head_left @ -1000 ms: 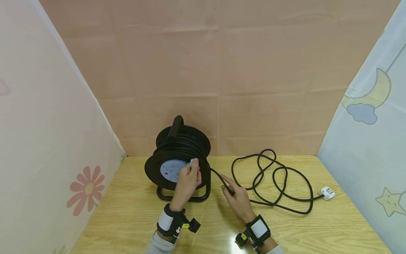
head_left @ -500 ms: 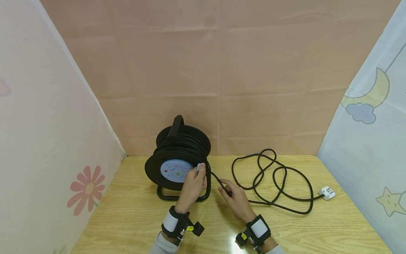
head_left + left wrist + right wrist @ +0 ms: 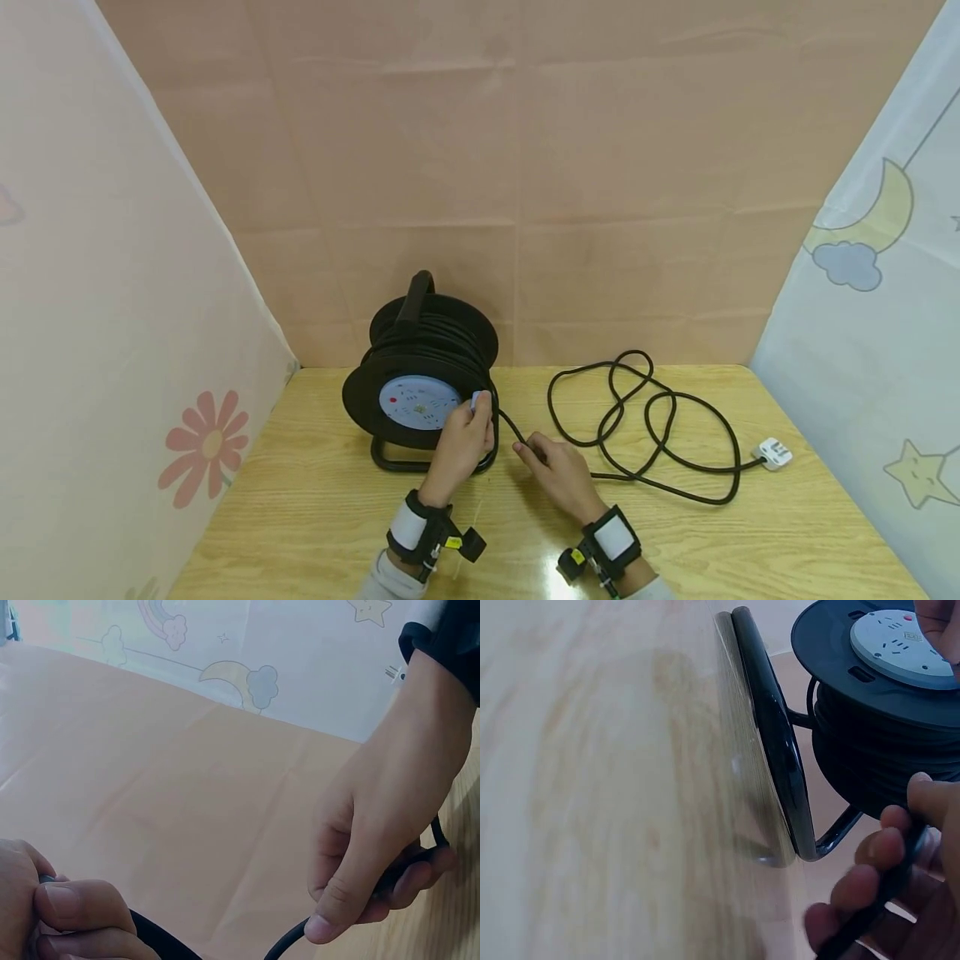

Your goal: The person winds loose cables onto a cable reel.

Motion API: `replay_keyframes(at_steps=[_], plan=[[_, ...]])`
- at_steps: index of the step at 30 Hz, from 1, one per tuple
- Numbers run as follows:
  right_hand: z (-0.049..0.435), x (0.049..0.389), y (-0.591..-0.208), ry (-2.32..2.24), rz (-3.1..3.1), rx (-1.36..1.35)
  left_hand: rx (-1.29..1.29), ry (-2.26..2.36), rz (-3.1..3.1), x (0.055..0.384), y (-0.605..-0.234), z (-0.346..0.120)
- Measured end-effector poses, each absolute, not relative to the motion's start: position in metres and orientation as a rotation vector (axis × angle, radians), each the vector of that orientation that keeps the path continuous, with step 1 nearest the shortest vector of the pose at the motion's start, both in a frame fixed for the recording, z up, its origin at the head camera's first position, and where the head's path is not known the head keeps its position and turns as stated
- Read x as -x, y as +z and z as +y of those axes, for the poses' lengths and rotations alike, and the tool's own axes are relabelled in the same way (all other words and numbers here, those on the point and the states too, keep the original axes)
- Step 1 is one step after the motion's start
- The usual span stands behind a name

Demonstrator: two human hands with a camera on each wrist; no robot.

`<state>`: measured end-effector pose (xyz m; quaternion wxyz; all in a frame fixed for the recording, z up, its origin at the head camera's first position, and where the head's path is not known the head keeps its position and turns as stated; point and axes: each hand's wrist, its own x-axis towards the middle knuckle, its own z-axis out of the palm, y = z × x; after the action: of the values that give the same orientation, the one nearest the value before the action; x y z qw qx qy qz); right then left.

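Note:
A black cable reel (image 3: 360, 398) stands upright on its tube frame, its round pale blue socket panel (image 3: 408, 398) facing me. At that panel's right side, my left hand (image 3: 462, 440) grips a small pale blue crank knob (image 3: 476, 397), which is mostly covered by the fingers. Just to the right, my right hand (image 3: 564, 477) holds the black cable (image 3: 512, 427) where it runs off the drum. In the right wrist view the fingers (image 3: 855, 887) curl round the cable, and the thumb lies along it. Many turns of cable (image 3: 877, 742) are wound on the drum.
Loose cable loops spread over the wooden table (image 3: 300, 517) to the right, ending in a white plug (image 3: 772, 454). A brown paper backdrop (image 3: 600, 208) rises behind. Printed side panels stand left and right. The reel's carry handle (image 3: 414, 304) sticks up on top.
My left hand has carried the knob right and slightly down, clockwise round the panel, uncovering more of the sockets. My right hand has stayed nearly in place, its fingers drawing closer round the cable.

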<state>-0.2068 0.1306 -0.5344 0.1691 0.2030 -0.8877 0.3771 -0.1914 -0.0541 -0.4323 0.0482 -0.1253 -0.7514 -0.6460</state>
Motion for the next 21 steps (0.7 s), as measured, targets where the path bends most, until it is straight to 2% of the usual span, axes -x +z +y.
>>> replay_keyframes(at_steps=[21], plan=[[0.137, 0.207, -0.535, 0.927, -2.729, -0.663, 0.274, -1.914, -2.441, 0.19, -0.454, -0.049]])
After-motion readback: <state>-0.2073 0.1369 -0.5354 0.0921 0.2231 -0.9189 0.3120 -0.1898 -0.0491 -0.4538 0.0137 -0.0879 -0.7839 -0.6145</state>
